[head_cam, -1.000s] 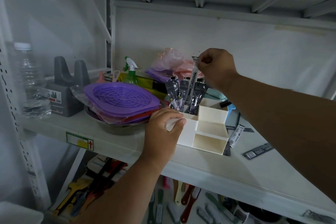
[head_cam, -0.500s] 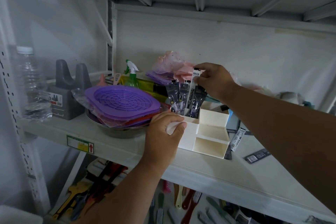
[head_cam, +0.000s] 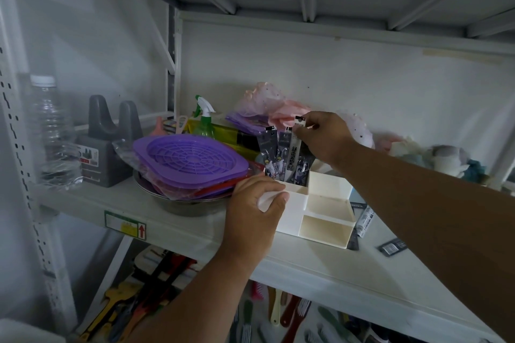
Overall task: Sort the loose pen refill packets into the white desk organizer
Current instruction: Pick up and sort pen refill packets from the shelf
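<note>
White shelf [head_cam: 195, 234]: L hand [head_cam: 255, 207] grips organizer [head_cam: 328, 220]; R hand [head_cam: 324, 138] pinches packet [head_cam: 295, 145].

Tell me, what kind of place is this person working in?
Probably a storeroom or the stock shelves of a small shop. A white metal rack holds mixed goods: bagged purple trays, a spray bottle, and packaged refill packets standing in a white organizer. Brushes lie on the level below.

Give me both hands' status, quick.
Left hand: grips the near-left corner of the white desk organizer.
Right hand: pinches the top of a pen refill packet standing in the organizer's back compartment.
</note>
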